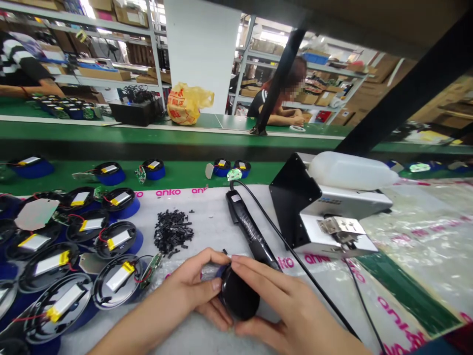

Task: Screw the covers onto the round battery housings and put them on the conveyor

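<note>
Both hands are closed around a round housing (242, 296) with a glossy black face and a bit of blue at its edge. My left hand (195, 286) grips it from the left, thumb on the near rim. On the right, my right hand (281, 301) lays its fingers over the top edge, with its thumb below. Just beyond lies a black corded power screwdriver (249, 229), partly hidden by my right hand. A heap of small black plastic parts (172, 231) sits past my left hand.
Several blue housings (118, 241) with batteries and wired circuit boards crowd the left. At right stands a silver-and-black bench device (332, 227) with a white plastic bottle (347, 170) lying on top. A black cord (295, 251) crosses the mat. Two people sit across the green belt (177, 148).
</note>
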A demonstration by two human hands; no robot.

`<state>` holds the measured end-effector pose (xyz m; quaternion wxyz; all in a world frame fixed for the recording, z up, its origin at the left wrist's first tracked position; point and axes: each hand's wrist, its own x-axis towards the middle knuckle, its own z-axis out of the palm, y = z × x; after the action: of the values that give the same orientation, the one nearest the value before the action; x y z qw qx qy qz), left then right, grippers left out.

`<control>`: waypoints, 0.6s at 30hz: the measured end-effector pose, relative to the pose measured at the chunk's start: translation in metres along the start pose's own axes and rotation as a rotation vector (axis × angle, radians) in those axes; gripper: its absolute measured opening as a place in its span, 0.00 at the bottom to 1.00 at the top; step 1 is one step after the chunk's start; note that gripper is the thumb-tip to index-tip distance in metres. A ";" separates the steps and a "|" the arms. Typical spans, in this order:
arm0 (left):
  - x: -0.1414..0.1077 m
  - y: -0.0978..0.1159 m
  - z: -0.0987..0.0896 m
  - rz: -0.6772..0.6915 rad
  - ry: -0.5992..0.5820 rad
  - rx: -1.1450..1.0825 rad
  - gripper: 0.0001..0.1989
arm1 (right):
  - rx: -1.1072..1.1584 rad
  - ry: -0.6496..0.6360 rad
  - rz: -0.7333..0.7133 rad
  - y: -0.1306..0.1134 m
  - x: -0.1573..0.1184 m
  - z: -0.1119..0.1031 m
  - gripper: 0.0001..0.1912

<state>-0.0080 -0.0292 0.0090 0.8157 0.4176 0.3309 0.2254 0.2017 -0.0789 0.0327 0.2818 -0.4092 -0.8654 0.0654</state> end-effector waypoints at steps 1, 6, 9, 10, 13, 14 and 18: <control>-0.001 0.003 -0.003 -0.014 -0.028 -0.035 0.21 | 0.000 -0.004 -0.001 0.001 0.001 0.002 0.25; -0.004 0.007 -0.007 -0.014 -0.078 -0.100 0.22 | -0.044 -0.039 -0.009 0.007 -0.004 0.008 0.25; 0.000 0.001 -0.010 -0.015 -0.104 -0.108 0.22 | -0.088 -0.047 -0.032 0.009 -0.008 0.008 0.26; 0.001 -0.001 -0.011 -0.012 -0.116 -0.114 0.23 | -0.104 -0.049 -0.028 0.008 -0.008 0.007 0.26; 0.004 -0.005 -0.016 -0.001 -0.160 -0.120 0.23 | -0.173 -0.093 0.022 0.005 -0.007 0.005 0.24; 0.003 -0.005 -0.017 -0.002 -0.171 -0.109 0.23 | -0.202 -0.113 0.031 0.003 -0.006 0.005 0.23; -0.003 0.000 -0.012 0.027 -0.176 0.008 0.23 | -0.286 -0.169 0.022 0.000 -0.009 0.010 0.24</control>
<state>-0.0189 -0.0244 0.0043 0.8369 0.4432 0.2533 0.1975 0.2014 -0.0846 0.0205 0.1461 -0.4475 -0.8820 -0.0213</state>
